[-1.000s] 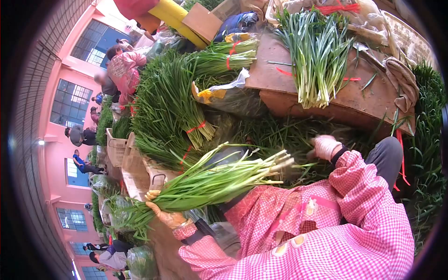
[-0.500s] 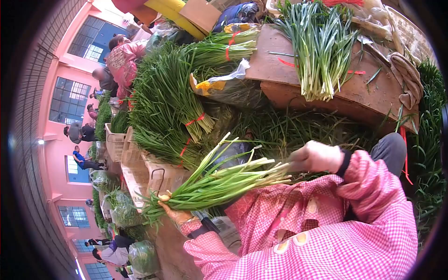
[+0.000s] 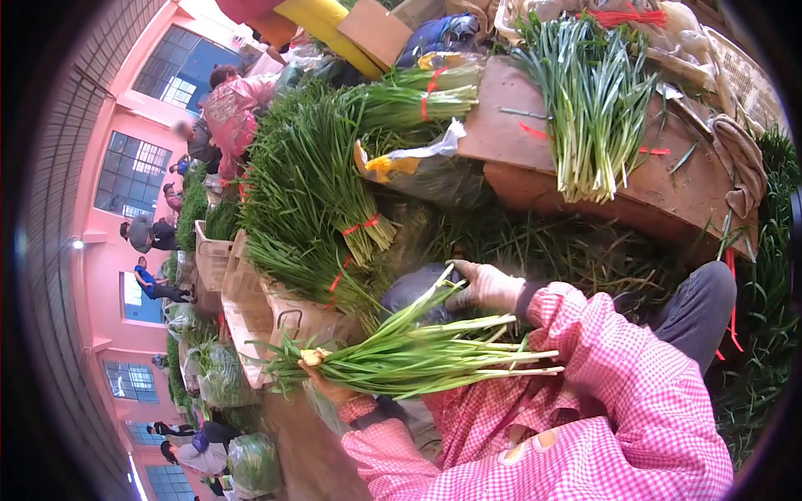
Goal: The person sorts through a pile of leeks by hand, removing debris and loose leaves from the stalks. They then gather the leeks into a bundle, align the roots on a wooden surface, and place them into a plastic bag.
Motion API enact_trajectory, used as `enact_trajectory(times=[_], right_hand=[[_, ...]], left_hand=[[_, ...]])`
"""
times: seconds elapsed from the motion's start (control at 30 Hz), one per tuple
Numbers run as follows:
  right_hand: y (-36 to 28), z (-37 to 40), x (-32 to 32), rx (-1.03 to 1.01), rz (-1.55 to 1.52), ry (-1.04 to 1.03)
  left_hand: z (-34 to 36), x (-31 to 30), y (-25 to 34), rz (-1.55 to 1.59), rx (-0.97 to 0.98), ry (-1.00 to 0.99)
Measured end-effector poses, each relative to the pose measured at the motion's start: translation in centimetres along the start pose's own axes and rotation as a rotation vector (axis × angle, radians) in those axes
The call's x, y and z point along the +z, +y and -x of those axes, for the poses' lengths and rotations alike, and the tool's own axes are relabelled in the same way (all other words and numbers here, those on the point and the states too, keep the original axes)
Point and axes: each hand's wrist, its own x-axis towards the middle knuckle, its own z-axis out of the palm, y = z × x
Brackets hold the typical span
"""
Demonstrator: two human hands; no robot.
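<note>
My left hand (image 3: 329, 382) is closed round the leafy end of a loose bunch of green stalks (image 3: 418, 355), whose pale ends point right. A yellowish piece (image 3: 314, 357) shows at its fingertips. Above the bunch, my right hand (image 3: 489, 288) has its thumb and fingers at the pale end of a stalk that stands apart from the others. Beyond my hands lie bundles of long green leaves (image 3: 301, 167) tied with red bands. An untied pile of stalks (image 3: 585, 108) lies on a brown board (image 3: 514, 117), over a red strip.
Plastic crates (image 3: 242, 305) stand at the left. Loose leaves (image 3: 543, 242) cover the ground below the board. A brown cloth (image 3: 739, 167) and red ties (image 3: 626, 17) lie by the board. Several people are in the left background, one in a pink top (image 3: 238, 117). My knee (image 3: 702, 305) is at the right.
My right hand has moved left from the pale ends of the bunch to a single stalk. The bunch has turned slightly, its pale ends now lower. The view has shifted a little.
</note>
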Motion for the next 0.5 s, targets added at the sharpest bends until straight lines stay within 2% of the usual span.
enact_trajectory(times=[0.03, 0.07, 0.1, 0.13, 0.2, 0.23, 0.27, 0.33, 0.4, 0.43, 0.47, 0.5], right_hand=[[0.8, 0.3, 0.1, 0.004, 0.232, 0.093], [-2.9, 2.3, -0.6, 0.079, 0.500, 0.163], [-2.9, 3.0, -1.9, -0.066, 0.519, 0.190], [-2.5, 4.2, -3.8, -0.212, 0.542, 0.215], [-4.0, 7.0, -8.0, 0.017, 0.483, 0.239], [-2.4, 8.4, -10.2, -0.015, 0.731, 0.196], [-0.5, 9.7, -12.1, -0.048, 0.970, 0.152], [1.7, 12.2, -13.9, 0.475, 1.361, -0.229], [1.6, 12.9, -14.3, 0.559, 1.531, -0.451], [-2.6, 13.1, -12.3, 0.344, 1.518, -0.239], [-4.8, 12.7, -11.3, 0.075, 1.379, -0.072], [-4.9, 11.4, -10.9, -0.191, 1.144, 0.035]], left_hand=[[0.3, 1.2, 0.4, -0.037, 0.065, -0.100], [0.4, 1.6, 0.6, -0.072, 0.126, -0.204], [-1.3, -1.0, 0.9, 0.147, 0.012, -0.163], [-2.0, -1.1, 2.0, 0.324, -0.088, -0.265], [-3.1, -0.4, 4.3, 0.692, -0.283, -0.472], [-4.2, -2.5, 4.9, 0.681, -0.259, -0.452], [-4.3, -0.6, 5.3, 0.731, -0.302, -0.581], [-4.4, 1.5, 4.5, 0.716, -0.129, -0.732], [-3.6, 5.3, 4.7, 0.773, -0.181, -0.855], [-3.7, 7.0, 4.8, 0.815, -0.184, -0.985], [-3.7, 8.8, 5.0, 0.849, -0.190, -1.116], [-4.5, 10.5, 5.1, 0.897, -0.162, -1.328]])
